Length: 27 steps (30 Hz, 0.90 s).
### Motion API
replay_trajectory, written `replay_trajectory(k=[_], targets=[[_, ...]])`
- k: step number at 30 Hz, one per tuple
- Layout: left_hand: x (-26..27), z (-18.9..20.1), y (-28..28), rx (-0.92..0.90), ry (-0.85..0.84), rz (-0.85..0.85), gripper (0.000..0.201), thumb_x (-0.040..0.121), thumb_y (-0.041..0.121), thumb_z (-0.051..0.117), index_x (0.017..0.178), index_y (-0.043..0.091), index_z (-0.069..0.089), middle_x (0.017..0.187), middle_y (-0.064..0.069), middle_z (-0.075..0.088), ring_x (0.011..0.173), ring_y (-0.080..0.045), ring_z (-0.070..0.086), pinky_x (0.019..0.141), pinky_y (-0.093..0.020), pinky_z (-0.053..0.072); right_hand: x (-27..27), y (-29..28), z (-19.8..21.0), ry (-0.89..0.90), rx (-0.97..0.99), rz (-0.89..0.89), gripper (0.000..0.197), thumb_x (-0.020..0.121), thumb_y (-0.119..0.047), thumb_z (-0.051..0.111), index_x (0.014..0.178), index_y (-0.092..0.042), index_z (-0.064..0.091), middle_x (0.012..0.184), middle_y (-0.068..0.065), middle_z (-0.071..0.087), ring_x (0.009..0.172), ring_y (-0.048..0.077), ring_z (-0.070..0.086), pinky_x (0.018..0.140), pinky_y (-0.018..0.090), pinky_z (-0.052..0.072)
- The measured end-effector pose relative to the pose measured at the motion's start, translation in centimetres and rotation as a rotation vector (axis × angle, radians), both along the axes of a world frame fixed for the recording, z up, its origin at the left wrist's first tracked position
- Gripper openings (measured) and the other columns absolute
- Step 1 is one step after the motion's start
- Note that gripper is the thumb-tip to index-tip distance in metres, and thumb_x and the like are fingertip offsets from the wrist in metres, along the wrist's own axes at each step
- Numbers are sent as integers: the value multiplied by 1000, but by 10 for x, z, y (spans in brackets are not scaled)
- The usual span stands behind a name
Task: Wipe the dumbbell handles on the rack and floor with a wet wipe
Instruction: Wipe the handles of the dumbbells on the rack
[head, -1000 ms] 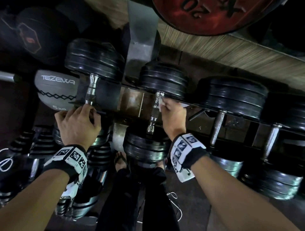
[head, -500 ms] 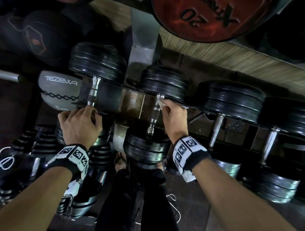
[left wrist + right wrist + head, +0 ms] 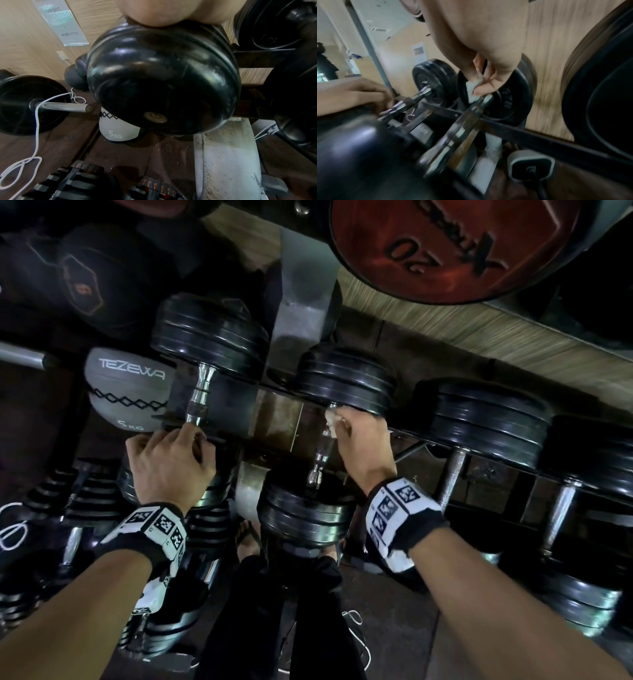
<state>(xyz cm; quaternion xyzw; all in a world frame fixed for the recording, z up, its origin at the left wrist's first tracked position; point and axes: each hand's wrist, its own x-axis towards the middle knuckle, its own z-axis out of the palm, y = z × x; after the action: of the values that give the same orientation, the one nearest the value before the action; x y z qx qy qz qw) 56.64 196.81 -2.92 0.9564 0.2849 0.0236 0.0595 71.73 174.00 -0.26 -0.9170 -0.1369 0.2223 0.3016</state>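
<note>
- The right hand (image 3: 359,440) has slid the wet wipe (image 3: 473,88) up the middle dumbbell handle (image 3: 322,455), from mid-shaft to just under the far plates.
- That handle runs away from the person, tilted slightly leftward, resting across the rack (image 3: 277,419).
- The right hand pinches the wipe against the handle; the left hand (image 3: 171,463) curls over the neighbouring handle (image 3: 198,398).

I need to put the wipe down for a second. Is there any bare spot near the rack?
Bare floor shows between the grey 5 kg ball and the rack's pale post. The rack rail between the two chrome handles is also uncovered. Elsewhere dumbbells crowd the rack.
</note>
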Motion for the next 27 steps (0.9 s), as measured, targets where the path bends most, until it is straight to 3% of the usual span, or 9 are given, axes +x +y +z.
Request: replay_trajectory(k=[3,6,8,11,14,16,18,22,27], targets=[[-1,1,-1,2,4,-7,25,91,31,46,86,14,64,68,-6,67,74,-31,61,85,-44,35,4,0,-8,59,-97,113,27,95,-2,50,103,-16,72,105,12,73,97,29,68,87,40,55],[0,2,0,-13,4,-4,26,93,33,47,87,14,63,69,-6,68,73,-31,62,84,-43,35,-19,-5,-25,179,-139,237,23,97,-13,54,108,-25,71,111,9,70,104,28,66,93,40,53],[0,4,-2,-27,11,1,26,94,34,47,88,14,63,71,-6,69,74,-31,62,84,-43,36,-34,-5,-29,317,-219,295,19,95,-16,55,100,-27,70,108,9,69,106,32,65,92,44,53],[3,9,-5,-125,35,58,22,97,35,52,98,17,64,88,-5,71,89,-31,62,90,-45,34,-41,-7,-22,380,-125,188,19,96,-18,55,98,-22,74,99,3,73,98,22,68,89,40,55],[2,23,-28,-404,-35,-36,27,98,36,57,118,19,64,112,-3,66,107,-25,61,98,-42,38,-42,-17,3,494,163,6,15,98,-13,59,104,-14,72,91,-9,71,76,-2,64,74,21,52],[3,39,-63,-802,-94,-122,29,98,30,61,123,17,63,113,3,67,106,-10,63,95,-27,47,-47,-25,23,643,371,-95,16,99,-12,61,115,-13,65,95,-3,71,68,-3,62,65,13,47],[4,53,-98,-1130,-22,-118,23,97,23,60,120,20,64,108,13,71,103,2,64,89,-21,51,-54,-36,34,731,504,-165,21,97,-14,65,118,-15,59,101,3,72,76,5,66,68,16,48],[16,68,-123,-1398,5,46,18,93,25,67,108,17,68,110,4,71,105,-4,66,96,-30,52,-64,-67,40,791,667,-342,33,89,-23,73,114,-20,53,103,4,72,88,15,66,74,27,51],[53,75,-127,-1473,281,-247,28,87,33,75,112,20,70,105,5,73,99,-9,68,93,-29,52,-77,-97,45,788,725,-394,35,91,-21,67,120,-23,48,108,11,74,97,19,67,87,39,51]])
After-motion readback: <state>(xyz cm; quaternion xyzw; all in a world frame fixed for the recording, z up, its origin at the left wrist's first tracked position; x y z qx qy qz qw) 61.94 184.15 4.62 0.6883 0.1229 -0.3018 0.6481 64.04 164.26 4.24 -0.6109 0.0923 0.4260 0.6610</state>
